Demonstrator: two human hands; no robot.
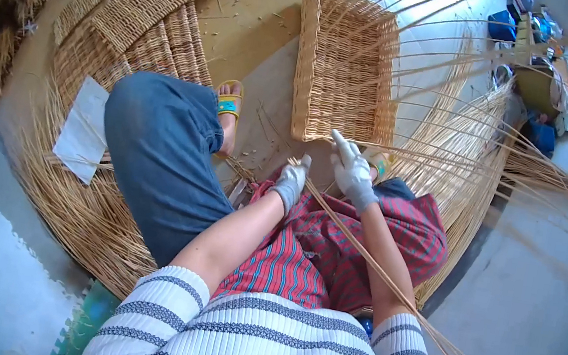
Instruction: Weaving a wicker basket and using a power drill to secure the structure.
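Observation:
My left hand [290,183], in a pale grey-white glove, is closed around a few long wicker strands [361,250]. Their short ends poke out past the fingers, and the long ends run over my lap to the lower right. My right hand [352,173], gloved the same way, has its fingers stretched toward the near rim of a rectangular wicker basket [304,70]. Whether the fingertips touch the rim I cannot tell. Many loose strands [414,94] fan out from the basket's right side. The basket lies just beyond my hands, its inside facing up.
Woven panels [149,10] are stacked at the upper left. Loose strands [84,210] spread left of my leg, near a white sheet [85,129]. A large bundle of strands [460,152] lies at the right. Blue containers and other items [545,77] stand at the far right.

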